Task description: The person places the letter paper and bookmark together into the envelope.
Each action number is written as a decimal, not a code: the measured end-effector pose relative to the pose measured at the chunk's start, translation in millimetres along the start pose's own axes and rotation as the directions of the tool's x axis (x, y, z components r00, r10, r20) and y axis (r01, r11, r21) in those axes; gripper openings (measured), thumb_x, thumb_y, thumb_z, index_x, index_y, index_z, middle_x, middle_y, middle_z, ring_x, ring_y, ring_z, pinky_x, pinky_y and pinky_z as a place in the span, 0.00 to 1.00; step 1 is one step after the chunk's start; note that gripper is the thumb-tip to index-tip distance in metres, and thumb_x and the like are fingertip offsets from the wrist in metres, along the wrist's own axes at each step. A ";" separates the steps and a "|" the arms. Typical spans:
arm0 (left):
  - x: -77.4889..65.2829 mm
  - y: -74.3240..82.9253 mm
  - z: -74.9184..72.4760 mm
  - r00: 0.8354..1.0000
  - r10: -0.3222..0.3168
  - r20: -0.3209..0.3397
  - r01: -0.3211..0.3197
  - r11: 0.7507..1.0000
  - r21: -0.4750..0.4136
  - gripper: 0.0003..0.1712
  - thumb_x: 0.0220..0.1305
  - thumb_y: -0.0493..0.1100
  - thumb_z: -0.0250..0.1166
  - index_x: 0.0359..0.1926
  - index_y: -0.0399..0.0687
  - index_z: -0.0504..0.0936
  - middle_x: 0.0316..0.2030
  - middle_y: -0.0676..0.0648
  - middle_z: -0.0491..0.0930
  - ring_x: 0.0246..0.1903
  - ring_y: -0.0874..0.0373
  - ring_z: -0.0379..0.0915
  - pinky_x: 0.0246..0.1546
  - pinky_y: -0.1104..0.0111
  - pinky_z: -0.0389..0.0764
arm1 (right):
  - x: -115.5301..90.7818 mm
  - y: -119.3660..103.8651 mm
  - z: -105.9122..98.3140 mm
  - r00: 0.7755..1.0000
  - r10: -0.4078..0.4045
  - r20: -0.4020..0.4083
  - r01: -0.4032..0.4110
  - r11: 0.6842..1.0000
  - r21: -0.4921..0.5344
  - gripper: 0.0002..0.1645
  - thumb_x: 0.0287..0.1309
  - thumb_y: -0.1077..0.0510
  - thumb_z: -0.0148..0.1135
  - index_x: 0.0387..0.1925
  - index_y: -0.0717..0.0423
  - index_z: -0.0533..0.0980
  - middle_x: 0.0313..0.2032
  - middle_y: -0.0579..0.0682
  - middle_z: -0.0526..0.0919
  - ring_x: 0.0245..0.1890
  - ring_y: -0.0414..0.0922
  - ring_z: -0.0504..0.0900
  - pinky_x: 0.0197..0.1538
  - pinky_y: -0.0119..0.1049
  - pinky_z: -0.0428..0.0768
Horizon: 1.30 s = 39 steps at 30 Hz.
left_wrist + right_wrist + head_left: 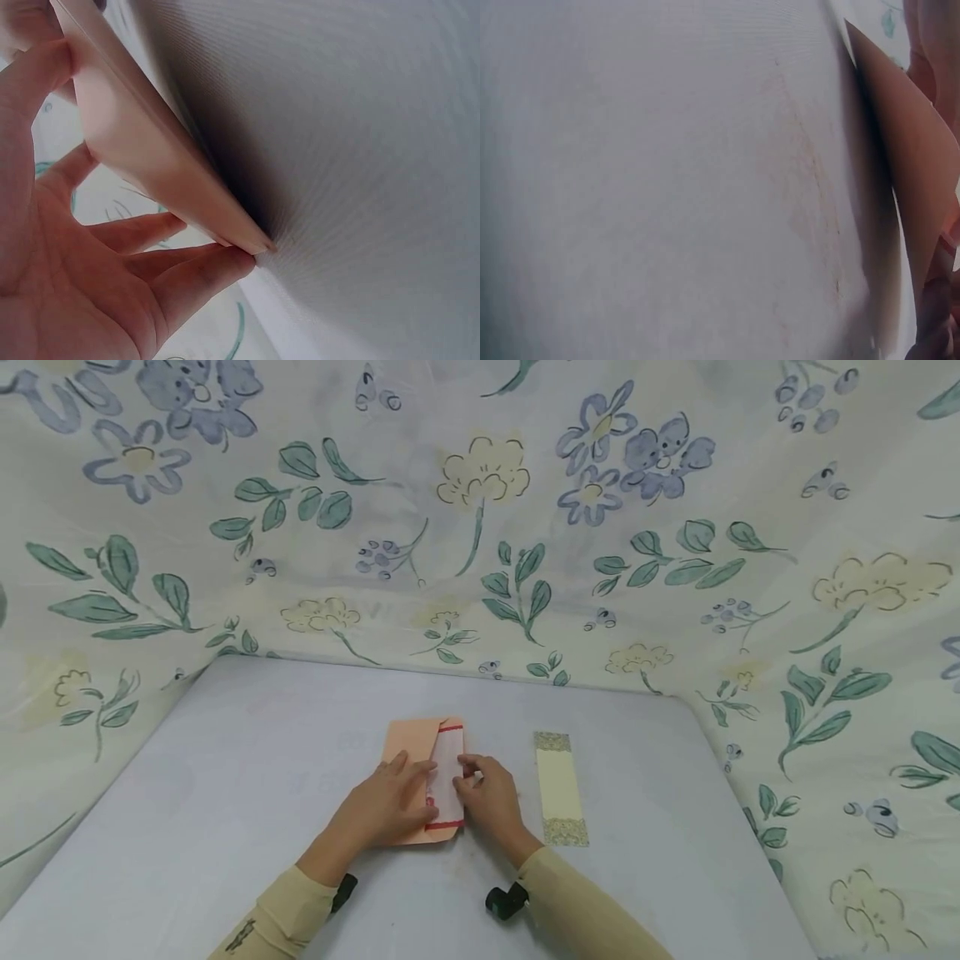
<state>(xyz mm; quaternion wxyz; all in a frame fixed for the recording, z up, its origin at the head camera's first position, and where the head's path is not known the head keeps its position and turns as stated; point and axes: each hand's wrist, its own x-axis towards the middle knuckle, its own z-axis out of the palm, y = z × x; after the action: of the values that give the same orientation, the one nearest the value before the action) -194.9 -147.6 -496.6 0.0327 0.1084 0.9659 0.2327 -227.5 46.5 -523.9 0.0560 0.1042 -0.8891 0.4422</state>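
Observation:
A folded peach card (411, 732) lies on the table in the head view, with a white panel (448, 777) edged by red bands along its right part. My left hand (382, 806) rests on its left side, fingers spread and fairly straight, tips reaching the panel. In the left wrist view those fingers (202, 277) touch the card (150, 157), which is tilted in that view. At the right edge, my right hand (491, 797) pinches the card's side between thumb and curled fingers. The right wrist view shows a bent peach flap (907, 142), partly hiding that hand.
To the right lies a cream paper strip (558, 785) with speckled gold-green ends. The white table (285, 735) is bordered by a flowered cloth (495, 585) at the back and sides. Small black devices (506, 902) sit at both wrists.

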 end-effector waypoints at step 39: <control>-1.9 1.2 -0.1 0.999 0.035 -0.012 -0.034 0.999 0.005 0.39 0.61 0.61 0.71 0.70 0.54 0.74 0.70 0.25 0.62 0.64 0.20 0.63 0.55 0.34 0.73 | -3.4 -11.2 18.0 0.997 0.004 0.071 -0.008 0.999 0.050 0.33 0.58 0.64 0.72 0.65 0.55 0.73 0.56 0.51 0.81 0.28 0.32 0.75 0.29 0.26 0.77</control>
<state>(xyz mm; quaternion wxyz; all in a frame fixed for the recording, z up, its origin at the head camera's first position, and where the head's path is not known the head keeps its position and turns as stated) -192.9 -147.0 -495.9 0.0225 0.1237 0.9647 0.2316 -221.7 26.0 -526.7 0.0206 0.1184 -0.8795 0.4604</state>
